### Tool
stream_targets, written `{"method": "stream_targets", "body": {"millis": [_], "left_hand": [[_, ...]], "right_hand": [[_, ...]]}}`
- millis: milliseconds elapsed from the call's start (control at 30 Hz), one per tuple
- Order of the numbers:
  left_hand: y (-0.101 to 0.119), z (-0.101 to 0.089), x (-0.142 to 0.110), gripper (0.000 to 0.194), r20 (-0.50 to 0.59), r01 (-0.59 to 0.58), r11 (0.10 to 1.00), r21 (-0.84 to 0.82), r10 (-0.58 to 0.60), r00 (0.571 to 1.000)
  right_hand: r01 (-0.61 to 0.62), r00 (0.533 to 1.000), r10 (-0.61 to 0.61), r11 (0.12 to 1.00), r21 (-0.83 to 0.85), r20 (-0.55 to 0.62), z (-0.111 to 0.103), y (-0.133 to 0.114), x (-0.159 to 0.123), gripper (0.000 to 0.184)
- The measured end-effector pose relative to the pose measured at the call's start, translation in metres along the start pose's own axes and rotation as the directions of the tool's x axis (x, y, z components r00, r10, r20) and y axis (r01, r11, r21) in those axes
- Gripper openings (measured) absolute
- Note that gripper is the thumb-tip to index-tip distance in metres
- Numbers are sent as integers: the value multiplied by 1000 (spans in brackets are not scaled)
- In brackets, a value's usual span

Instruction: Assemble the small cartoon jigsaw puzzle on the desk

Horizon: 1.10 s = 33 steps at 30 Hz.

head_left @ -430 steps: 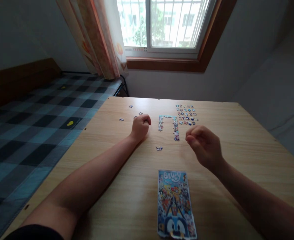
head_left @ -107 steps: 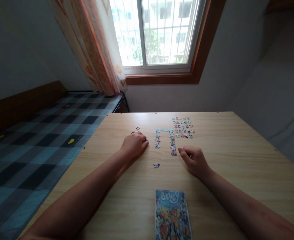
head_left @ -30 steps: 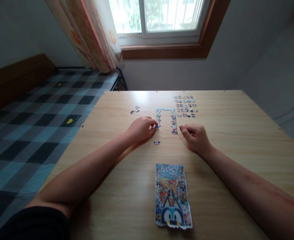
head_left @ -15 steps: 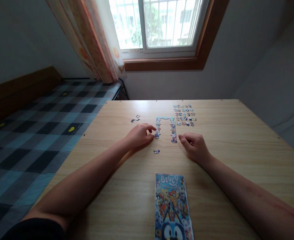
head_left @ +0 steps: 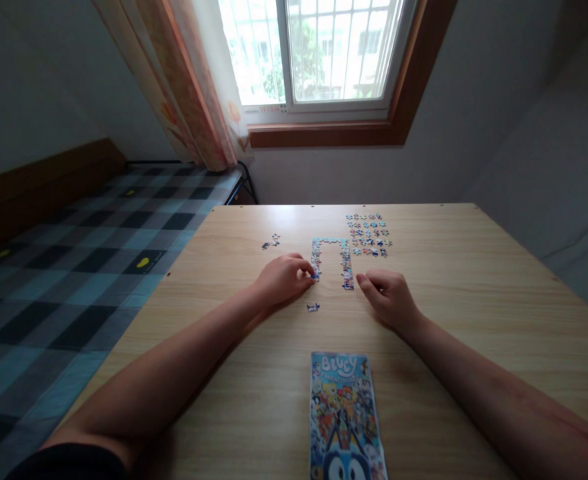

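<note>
A partly joined jigsaw puzzle border [head_left: 345, 263] lies on the wooden table, shaped like an upside-down U. At the lower end of its left side, the thumb and index finger of my left hand [head_left: 287, 277] are closed on a puzzle piece [head_left: 315, 275] that touches the strip. My right hand [head_left: 388, 297] rests in a loose fist just right of the border's right side, with nothing visible in it. Two joined-looking pieces [head_left: 313, 307] lie below the border's opening. A few loose pieces [head_left: 274, 241] sit beyond my left hand.
Several loose puzzle pieces [head_left: 369, 233] are laid in rows right of the border. A "Bluey" picture sheet [head_left: 345, 413] lies nearest me on the table [head_left: 474, 287]. A bed with a checked cover [head_left: 89, 280] stands left, and a window [head_left: 339, 53] is ahead.
My left hand has brought a piece from the loose ones at left to the border's lower left end. Its fingers parted slightly, then closed there again. My right hand stays in place.
</note>
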State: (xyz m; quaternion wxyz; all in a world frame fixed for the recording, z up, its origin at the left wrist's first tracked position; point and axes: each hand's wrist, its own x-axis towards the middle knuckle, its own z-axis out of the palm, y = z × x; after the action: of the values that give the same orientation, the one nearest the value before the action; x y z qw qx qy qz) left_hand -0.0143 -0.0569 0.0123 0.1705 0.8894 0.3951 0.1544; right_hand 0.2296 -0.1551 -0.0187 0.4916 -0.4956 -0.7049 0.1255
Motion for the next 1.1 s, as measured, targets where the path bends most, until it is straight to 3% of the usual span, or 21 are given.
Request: {"method": "stream_targets", "body": {"millis": [467,1100], "left_hand": [[-3,6,-1,14,-81,-28,999,22,30,996],[-2,3,-1,19,-56,-52,998,42,54,997]], "right_hand": [[-10,1000,10,1000,5,0,0,-1,0,50],[-12,1000,12,1000,-5,9,1,0,0,50]]}}
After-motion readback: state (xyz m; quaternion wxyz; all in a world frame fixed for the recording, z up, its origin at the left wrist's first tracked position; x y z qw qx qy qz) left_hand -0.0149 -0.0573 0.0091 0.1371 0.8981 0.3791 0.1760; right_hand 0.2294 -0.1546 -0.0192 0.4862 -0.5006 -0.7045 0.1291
